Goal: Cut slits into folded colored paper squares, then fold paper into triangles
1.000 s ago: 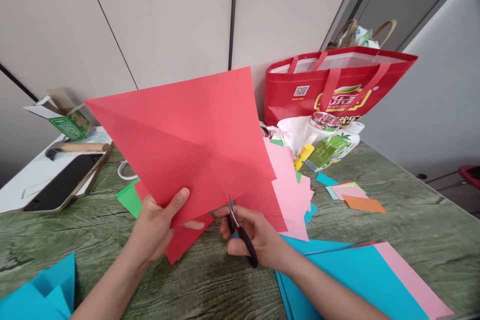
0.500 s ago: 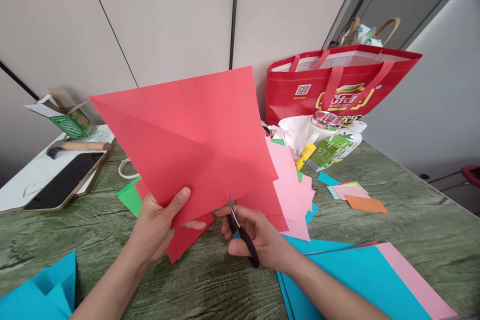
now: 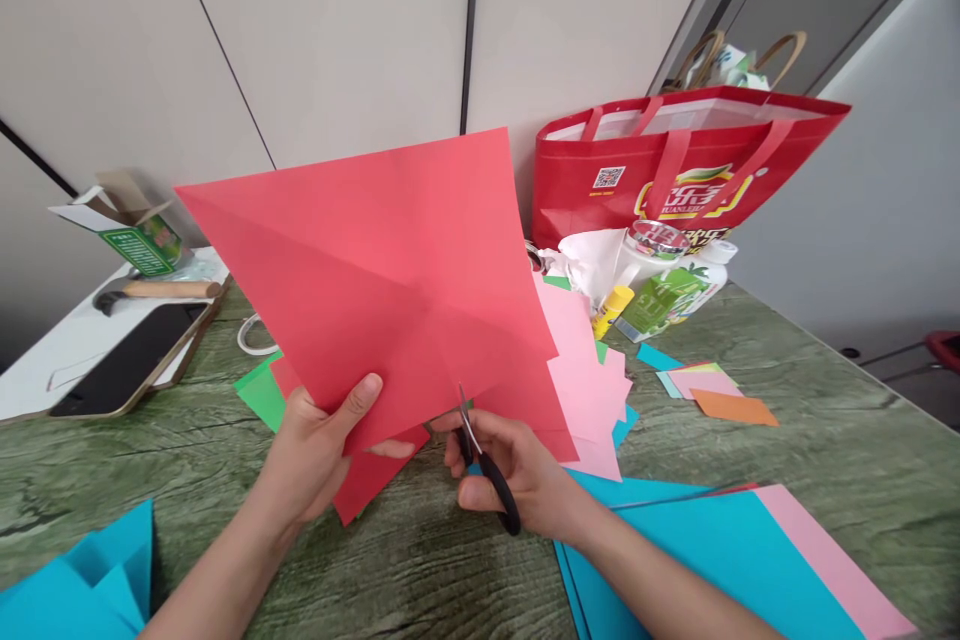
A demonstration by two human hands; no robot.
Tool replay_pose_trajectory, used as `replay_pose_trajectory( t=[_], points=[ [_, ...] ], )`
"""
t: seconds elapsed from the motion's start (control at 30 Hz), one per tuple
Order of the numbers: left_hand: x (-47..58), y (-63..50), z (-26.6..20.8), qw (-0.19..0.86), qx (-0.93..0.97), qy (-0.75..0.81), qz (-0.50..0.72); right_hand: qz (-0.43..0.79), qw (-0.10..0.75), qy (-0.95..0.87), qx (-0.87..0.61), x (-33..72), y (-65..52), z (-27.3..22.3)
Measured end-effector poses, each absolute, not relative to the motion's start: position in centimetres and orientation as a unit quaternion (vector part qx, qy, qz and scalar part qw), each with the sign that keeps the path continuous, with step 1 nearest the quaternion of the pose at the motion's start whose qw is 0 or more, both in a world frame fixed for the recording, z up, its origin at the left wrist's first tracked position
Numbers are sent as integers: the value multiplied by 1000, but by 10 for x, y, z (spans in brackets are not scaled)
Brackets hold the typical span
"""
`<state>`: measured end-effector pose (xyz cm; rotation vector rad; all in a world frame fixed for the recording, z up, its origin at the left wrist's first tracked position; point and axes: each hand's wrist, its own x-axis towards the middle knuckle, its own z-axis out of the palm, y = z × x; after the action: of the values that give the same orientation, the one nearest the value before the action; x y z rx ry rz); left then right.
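Head view: left hand (image 3: 319, 450) grips red sheet (image 3: 375, 260) by its near edge, thumb on top; sheet held up tilted, mid-scene, above green table (image 3: 832, 440). Right hand (image 3: 525, 480) holds black-handled scissors (image 3: 501, 498), one blade over the sheet's near edge. Blue sheets (image 3: 712, 560) near right, pink pieces (image 3: 592, 390) beyond. Far right: red bag (image 3: 577, 190). Far left: hammer (image 3: 169, 290), phone (image 3: 127, 365).

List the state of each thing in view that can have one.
Red sheet: creased, gripped in the left hand
Scissors: held in the right hand, one blade before the sheet
Red bag: upright, top open
Green box: flaps open
Phone: screen dark
Hammer: lying flat
Blue paper at lower left: folded
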<state>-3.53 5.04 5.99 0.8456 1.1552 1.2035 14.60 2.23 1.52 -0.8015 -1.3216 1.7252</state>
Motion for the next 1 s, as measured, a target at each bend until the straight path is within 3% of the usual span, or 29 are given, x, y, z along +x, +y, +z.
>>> replay_pose_trajectory(
  t=[1.0],
  points=[
    [-36, 49, 59, 602, 363, 492, 513, 677, 406, -531, -307, 148, 21, 10]
  ],
)
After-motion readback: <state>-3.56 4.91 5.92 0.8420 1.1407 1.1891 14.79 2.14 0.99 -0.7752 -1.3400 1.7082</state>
